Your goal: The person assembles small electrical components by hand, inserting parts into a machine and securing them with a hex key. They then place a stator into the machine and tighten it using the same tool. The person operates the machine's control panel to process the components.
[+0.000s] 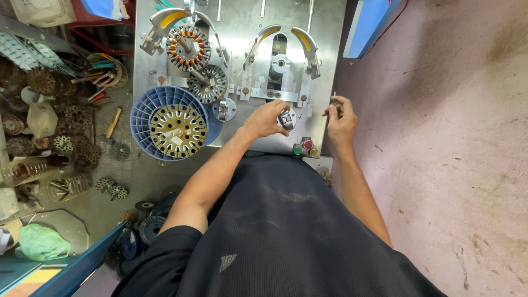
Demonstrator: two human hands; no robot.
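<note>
My left hand (268, 117) rests on a round metal knob (286, 119) at the front of a steel winding machine plate (242, 27), fingers curled around it. My right hand (341, 116) is at the plate's right edge, pinching a thin metal pin or wire (334, 97). On the plate's left fixture sits a stator with copper windings (188, 47), and below it a bare steel stator (208, 83). The right fixture (280, 63) has yellow-tipped guides and holds no stator.
A blue spool (146, 110) carrying a slotted brass-coloured stator disc (177, 129) sits at the plate's left front. Red and green buttons (303, 147) are at the plate's front edge. Stators, springs and tools crowd the floor at left (55, 121). A pink concrete floor (451, 137) lies right.
</note>
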